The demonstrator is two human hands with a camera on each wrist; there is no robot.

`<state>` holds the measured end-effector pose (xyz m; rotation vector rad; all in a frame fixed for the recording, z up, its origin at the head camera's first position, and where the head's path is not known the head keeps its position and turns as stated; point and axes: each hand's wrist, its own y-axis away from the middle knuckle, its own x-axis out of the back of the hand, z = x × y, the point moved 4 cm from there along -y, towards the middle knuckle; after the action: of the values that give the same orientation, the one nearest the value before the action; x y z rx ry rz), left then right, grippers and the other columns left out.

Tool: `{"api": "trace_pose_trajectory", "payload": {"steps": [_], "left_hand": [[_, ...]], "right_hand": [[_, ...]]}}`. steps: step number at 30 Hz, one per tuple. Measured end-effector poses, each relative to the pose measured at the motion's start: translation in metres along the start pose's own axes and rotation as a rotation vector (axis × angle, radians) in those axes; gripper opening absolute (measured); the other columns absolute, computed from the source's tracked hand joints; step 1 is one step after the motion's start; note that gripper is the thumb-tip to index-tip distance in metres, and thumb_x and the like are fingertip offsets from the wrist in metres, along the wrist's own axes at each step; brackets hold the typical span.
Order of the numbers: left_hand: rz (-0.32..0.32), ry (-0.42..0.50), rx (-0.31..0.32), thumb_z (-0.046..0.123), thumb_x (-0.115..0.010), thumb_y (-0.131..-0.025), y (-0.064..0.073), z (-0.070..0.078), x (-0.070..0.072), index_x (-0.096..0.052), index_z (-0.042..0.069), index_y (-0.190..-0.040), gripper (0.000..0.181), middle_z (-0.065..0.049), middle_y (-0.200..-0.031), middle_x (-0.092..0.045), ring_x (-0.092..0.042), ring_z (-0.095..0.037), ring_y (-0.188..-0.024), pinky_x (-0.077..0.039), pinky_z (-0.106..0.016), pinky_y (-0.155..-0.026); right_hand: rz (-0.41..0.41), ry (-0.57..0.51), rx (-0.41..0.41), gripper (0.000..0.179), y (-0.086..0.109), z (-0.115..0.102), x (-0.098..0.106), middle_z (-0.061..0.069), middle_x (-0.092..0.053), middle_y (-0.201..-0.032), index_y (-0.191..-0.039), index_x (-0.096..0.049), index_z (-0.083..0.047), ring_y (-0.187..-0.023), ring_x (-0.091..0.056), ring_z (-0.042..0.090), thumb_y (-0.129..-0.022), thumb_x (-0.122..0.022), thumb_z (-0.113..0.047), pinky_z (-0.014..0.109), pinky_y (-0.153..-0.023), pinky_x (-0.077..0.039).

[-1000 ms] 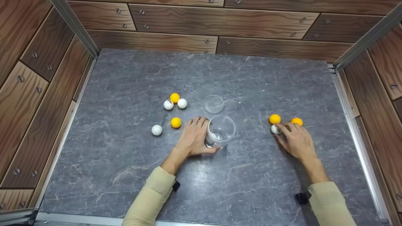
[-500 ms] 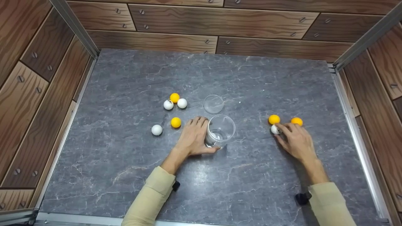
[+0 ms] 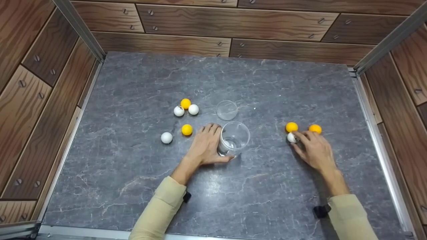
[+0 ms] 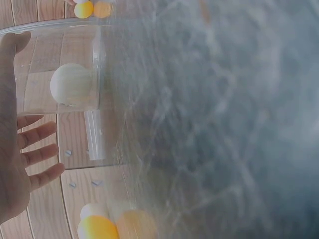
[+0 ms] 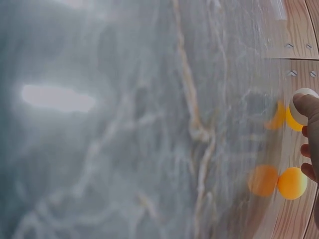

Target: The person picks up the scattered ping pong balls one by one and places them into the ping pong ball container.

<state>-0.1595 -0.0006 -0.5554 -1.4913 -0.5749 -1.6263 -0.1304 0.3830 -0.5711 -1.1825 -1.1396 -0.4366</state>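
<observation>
Unmoved clear cup [image 3: 235, 133], upright, axis vertical

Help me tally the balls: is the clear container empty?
Not empty: the clear container holds a white ball, seen through its wall in the left wrist view and near its bottom from above.

Clear plastic cup [image 3: 246, 141], cylindrical, upright on a grey marbled tabletop [image 3: 260, 200]; my left hand [image 3: 206, 146] around its left side, thumb along the near side. Clear round disc [image 3: 227, 110], flat, just beyond the cup. White ball with dark print [image 3: 291, 137], well right, pinched by my right hand [image 3: 317, 150]; round orange ball [image 3: 291, 126] just beyond, second orange ball [image 3: 315, 128] by my fingers. Left of the cup: three balls [image 3: 185, 103] clustered, one orange, two white; nearer, one orange ball [image 3: 187, 130], one plain white ball [image 3: 166, 138], apart.
</observation>
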Motion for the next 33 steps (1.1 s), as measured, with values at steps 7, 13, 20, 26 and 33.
{"api": "trace_pose_trajectory", "payload": {"steps": [7, 13, 20, 26, 33], "left_hand": [[-0.002, -0.008, 0.000, 0.087, -0.065, -0.071, -0.001, 0.000, -0.001, -0.054, 0.007, -0.137, 0.104, -0.009, -0.133, -0.063, -0.059, -0.028, -0.127, -0.053, -0.045, -0.108], [0.009, -0.001, 0.003, 0.087, -0.067, -0.070, -0.001, 0.000, 0.000, -0.055, 0.008, -0.137, 0.103, -0.008, -0.132, -0.063, -0.060, -0.028, -0.125, -0.054, -0.044, -0.102], [-0.005, 0.004, 0.008, 0.087, -0.066, -0.070, -0.001, 0.000, 0.000, -0.054, 0.007, -0.139, 0.105, -0.009, -0.134, -0.062, -0.059, -0.028, -0.126, -0.053, -0.045, -0.104], [-0.025, 0.006, 0.007, 0.087, -0.065, -0.072, -0.001, 0.000, 0.000, -0.053, 0.006, -0.140, 0.107, -0.010, -0.136, -0.061, -0.059, -0.029, -0.128, -0.052, -0.046, -0.108], [-0.023, -0.011, 0.003, 0.088, -0.064, -0.072, -0.001, 0.000, 0.000, -0.052, 0.007, -0.141, 0.107, -0.010, -0.136, -0.061, -0.059, -0.029, -0.127, -0.053, -0.045, -0.106]], "right_hand": [[0.007, -0.011, 0.003, 0.047, -0.002, -0.002, 0.001, 0.019, -0.070, -0.101, -0.127, -0.072, -0.010, -0.084, -0.065, 0.039, -0.084, -0.085, -0.022, 0.049, -0.065, -0.052], [0.032, -0.031, 0.019, 0.050, -0.002, -0.004, 0.001, 0.018, -0.069, -0.101, -0.128, -0.072, -0.009, -0.085, -0.065, 0.038, -0.082, -0.084, -0.021, 0.048, -0.067, -0.051], [0.006, -0.036, 0.014, 0.048, -0.005, -0.007, 0.002, 0.017, -0.070, -0.102, -0.130, -0.071, -0.009, -0.087, -0.066, 0.037, -0.086, -0.079, -0.026, 0.049, -0.069, -0.053], [0.033, -0.051, 0.026, 0.048, -0.007, -0.010, 0.002, 0.016, -0.069, -0.100, -0.130, -0.071, -0.011, -0.083, -0.064, 0.037, -0.085, -0.080, -0.025, 0.050, -0.067, -0.052], [0.017, -0.048, 0.027, 0.045, -0.013, -0.018, 0.004, 0.017, -0.070, -0.103, -0.130, -0.072, -0.011, -0.086, -0.066, 0.038, -0.089, -0.077, -0.030, 0.049, -0.069, -0.054]]}}
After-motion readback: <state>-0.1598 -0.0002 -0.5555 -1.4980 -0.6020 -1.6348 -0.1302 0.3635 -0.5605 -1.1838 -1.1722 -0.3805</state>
